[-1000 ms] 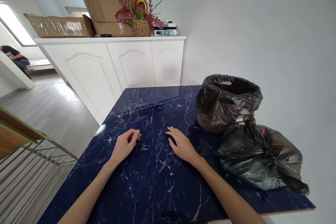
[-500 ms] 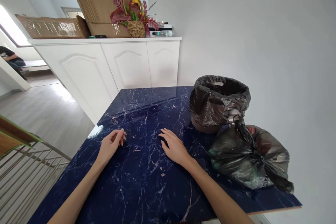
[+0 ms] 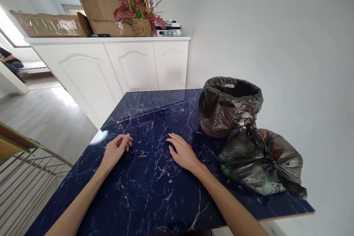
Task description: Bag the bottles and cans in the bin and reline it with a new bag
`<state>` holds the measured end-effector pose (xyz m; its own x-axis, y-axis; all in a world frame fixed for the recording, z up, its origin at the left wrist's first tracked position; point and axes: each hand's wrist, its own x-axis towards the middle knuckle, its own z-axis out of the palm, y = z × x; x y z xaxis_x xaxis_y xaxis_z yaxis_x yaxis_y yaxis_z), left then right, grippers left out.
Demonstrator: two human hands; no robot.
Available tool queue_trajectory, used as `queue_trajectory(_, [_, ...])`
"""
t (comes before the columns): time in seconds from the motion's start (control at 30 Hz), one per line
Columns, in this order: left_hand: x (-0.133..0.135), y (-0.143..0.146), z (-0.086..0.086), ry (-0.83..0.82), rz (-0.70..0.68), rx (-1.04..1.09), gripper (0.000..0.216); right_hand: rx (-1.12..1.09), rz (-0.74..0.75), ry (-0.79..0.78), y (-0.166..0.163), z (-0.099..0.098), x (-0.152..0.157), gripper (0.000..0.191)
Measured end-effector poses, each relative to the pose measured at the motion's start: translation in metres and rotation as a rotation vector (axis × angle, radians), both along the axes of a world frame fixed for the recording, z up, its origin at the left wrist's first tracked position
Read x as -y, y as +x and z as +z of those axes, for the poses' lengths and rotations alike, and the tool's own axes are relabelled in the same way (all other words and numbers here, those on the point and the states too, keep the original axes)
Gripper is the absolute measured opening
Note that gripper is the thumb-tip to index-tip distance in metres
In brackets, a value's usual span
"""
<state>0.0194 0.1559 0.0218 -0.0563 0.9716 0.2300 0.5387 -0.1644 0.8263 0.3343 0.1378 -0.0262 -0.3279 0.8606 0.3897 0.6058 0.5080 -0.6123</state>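
My left hand (image 3: 117, 146) rests on its side on the dark blue marbled tabletop (image 3: 143, 191). Its fingers curl in loosely against the thumb, with nothing seen in them. Palm down on the same surface, my right hand (image 3: 181, 152) lies with its fingers stretched and a little apart, holding nothing. Beyond it, to the right, stands a bin (image 3: 215, 131) lined with a black plastic bag (image 3: 221, 108) folded over its rim. In front of the bin sits a knotted, filled black garbage bag (image 3: 257, 164), nearer to my right hand than to my left.
Behind the table is a white cabinet (image 3: 132, 66) carrying cardboard boxes (image 3: 49, 25), a wicker basket of flowers (image 3: 142, 27) and a clear bottle (image 3: 174, 33). A metal rack (image 3: 33, 184) stands at the left. Far left, a person (image 3: 9, 61) is partly visible.
The view has shifted slightly, so everything sits a little higher and further left. Both hands keep their pose on the tabletop, and the bin and bag stay in place.
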Motion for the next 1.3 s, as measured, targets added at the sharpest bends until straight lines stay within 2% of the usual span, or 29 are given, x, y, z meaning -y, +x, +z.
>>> queue_trajectory(0.33, [0.0,0.008,-0.001,0.004,-0.037,-0.001,0.051,0.002,0.009,0.009,0.001,-0.006,-0.003,0.039])
queue_trajectory(0.67, [-0.003,0.007,-0.006,0.013,-0.041,-0.003,0.05,-0.016,0.012,-0.005,0.003,-0.003,0.0,0.037])
queue_trajectory(1.3, [0.004,0.015,0.002,0.006,-0.024,-0.02,0.049,-0.015,0.018,-0.002,0.006,-0.005,-0.001,0.034])
